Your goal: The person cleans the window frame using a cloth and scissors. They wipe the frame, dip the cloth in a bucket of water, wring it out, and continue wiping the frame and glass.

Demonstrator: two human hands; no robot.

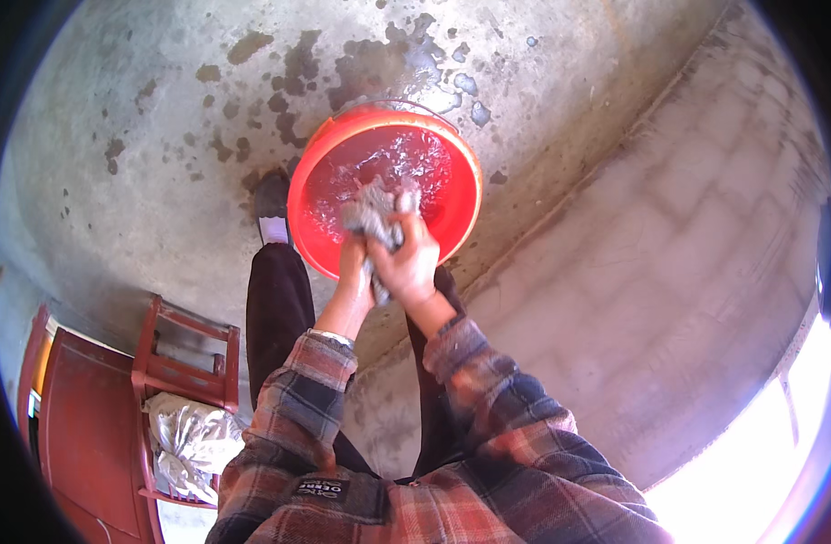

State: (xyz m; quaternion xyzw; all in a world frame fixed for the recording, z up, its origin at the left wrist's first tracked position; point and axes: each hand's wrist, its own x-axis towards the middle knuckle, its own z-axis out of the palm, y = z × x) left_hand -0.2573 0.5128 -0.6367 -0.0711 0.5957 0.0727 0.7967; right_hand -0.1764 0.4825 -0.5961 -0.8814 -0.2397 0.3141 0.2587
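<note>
A wet grey cloth [371, 212] is bunched up between my two hands above a red plastic bucket [461, 234]. My left hand [354, 264] grips the cloth from the left side. Pressed against it, my right hand [410, 257] clutches the same cloth, and a twisted end hangs down between the wrists. Rippling water [402, 153] lies in the bucket below. The bucket's thin wire handle [415, 105] rests at the far rim. Parts of both hands' fingers are hidden by the cloth and blurred.
The bucket stands on a concrete floor [164, 197] with dark wet patches around it. At lower left are a reddish-brown wooden chair [184, 367], a silvery plastic bag [194, 442] and a red table [89, 415]. A bare plastered wall [626, 285] runs along the right.
</note>
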